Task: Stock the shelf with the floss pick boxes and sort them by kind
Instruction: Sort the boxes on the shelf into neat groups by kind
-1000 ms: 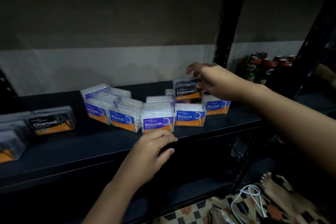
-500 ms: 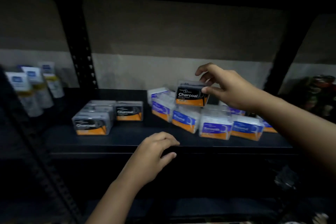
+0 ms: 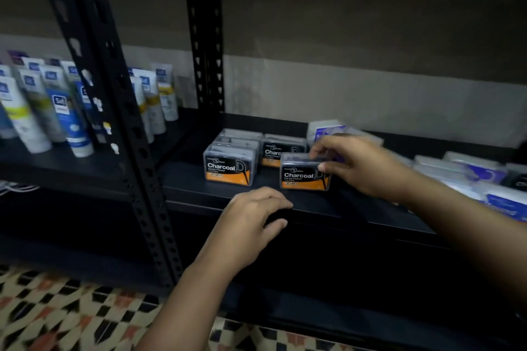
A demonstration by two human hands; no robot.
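Pinching a Charcoal box [image 3: 304,174] in right hand [image 3: 362,164] grip, left hand [image 3: 251,225] spread on shelf edge [image 3: 328,209]

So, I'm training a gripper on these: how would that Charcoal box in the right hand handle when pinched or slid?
The Charcoal box looks like rigid clear plastic, so probably stiff under the right hand. Its glossy faces may be slippery. Flat-bottomed and squat, it should slide along the shelf rather than tip.
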